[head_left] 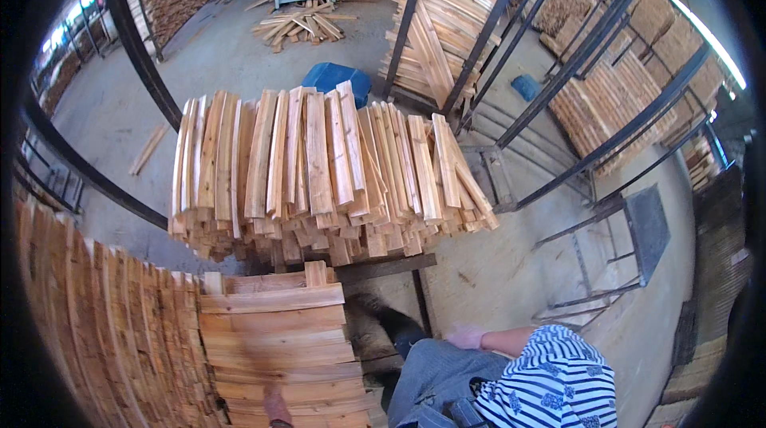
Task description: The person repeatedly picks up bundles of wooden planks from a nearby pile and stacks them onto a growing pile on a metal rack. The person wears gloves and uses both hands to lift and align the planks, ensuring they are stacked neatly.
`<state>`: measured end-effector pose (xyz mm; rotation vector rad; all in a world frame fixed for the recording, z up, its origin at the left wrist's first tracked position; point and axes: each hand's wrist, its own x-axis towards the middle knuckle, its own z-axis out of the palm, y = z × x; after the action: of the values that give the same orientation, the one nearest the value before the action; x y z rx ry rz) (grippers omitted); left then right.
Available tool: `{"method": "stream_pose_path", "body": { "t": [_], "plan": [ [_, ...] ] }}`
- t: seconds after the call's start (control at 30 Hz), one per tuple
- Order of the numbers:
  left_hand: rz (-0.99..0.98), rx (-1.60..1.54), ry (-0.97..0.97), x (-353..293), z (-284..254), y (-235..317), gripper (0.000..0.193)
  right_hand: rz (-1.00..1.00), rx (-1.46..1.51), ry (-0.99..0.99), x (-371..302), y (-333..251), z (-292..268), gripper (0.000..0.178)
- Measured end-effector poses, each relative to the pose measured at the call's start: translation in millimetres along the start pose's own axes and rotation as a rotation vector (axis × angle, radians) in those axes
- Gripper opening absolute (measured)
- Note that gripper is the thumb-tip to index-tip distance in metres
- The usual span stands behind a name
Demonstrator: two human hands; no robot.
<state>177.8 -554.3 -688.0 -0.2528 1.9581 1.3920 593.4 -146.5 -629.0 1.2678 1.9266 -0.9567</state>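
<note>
My left hand (276, 407) is at the lower edge, over a neat stack of flat wooden boards (279, 348) laid side by side. Motion smears its fingers, and I cannot tell whether it touches the wood. My right hand (467, 338) lies flat by the upper edge of my grey apron (443, 376), nothing visible in it. Beyond the stack, a large pile of loose wooden slats (311, 165) rests on a dark metal support (387, 268), the top slats pointing away from me.
Tightly stacked boards (112, 316) rise on the left. Dark metal posts (140, 37) flank the slat pile. A metal frame stand (646, 224) is at the right. A blue container (339, 81) sits behind the pile, near another slat stack (439, 37).
</note>
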Motion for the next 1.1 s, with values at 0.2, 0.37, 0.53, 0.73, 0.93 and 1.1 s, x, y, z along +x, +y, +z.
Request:
{"method": "stream_pose_path", "body": {
  "t": [0.2, 0.37, 0.53, 0.73, 0.93, 1.1],
  "plan": [
    [0.026, -0.08, -0.317, -23, 177, 151, 0.05, -0.085, 0.375, 0.236, 67, -81, -131, 0.077],
    [0.081, -0.084, -0.358, 74, 310, 211, 0.054, -0.202, 0.567, 0.305, 188, -218, -302, 0.09],
    [0.028, -0.272, -0.307, 158, 414, 260, 0.058, -0.11, 0.41, 0.445, 320, -258, -380, 0.094],
    [-0.112, 0.22, 0.003, 148, 473, 301, 0.079, 0.069, 0.409, 0.506, 321, -327, -364, 0.107],
    [-0.084, 0.405, -0.34, 169, 456, 317, 0.073, 0.106, 0.554, 0.459, 334, -316, -379, 0.112],
    [-0.114, 0.467, -0.327, 147, 486, 340, 0.056, 0.049, 0.635, 0.445, 345, -293, -379, 0.11]
  ]
}}
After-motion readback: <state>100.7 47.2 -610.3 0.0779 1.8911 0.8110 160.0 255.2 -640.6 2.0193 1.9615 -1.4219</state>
